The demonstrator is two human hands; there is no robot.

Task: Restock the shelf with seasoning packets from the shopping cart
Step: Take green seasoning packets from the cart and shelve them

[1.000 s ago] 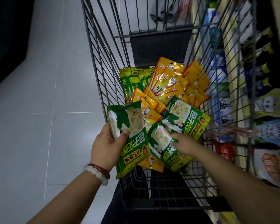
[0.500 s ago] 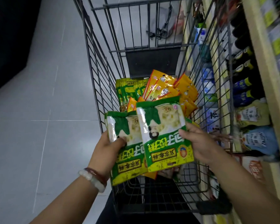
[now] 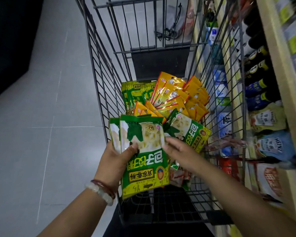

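Note:
My left hand [image 3: 113, 161] grips two green seasoning packets [image 3: 143, 161], stacked face up over the shopping cart's [image 3: 99, 69] near end, thumb on top. My right hand [image 3: 179, 153] sits just right of the stack with its thumb at the top packet's edge; its fingers point down into the cart and I see nothing held. Another green packet [image 3: 190, 132] lies in the cart just beyond that hand. Further in are several orange packets [image 3: 174, 98] and more green ones [image 3: 135, 94].
The store shelf [image 3: 280, 69] runs along the cart's right side with dark bottles [image 3: 256, 79] and sauce pouches [image 3: 272, 146]. Grey tiled floor [image 3: 41, 117] lies to the left. A black panel [image 3: 161, 64] stands at the cart's far end.
The packet my right hand lifted from the cart now lies on top of the one in my left hand. My right hand has let go and dropped back toward the cart.

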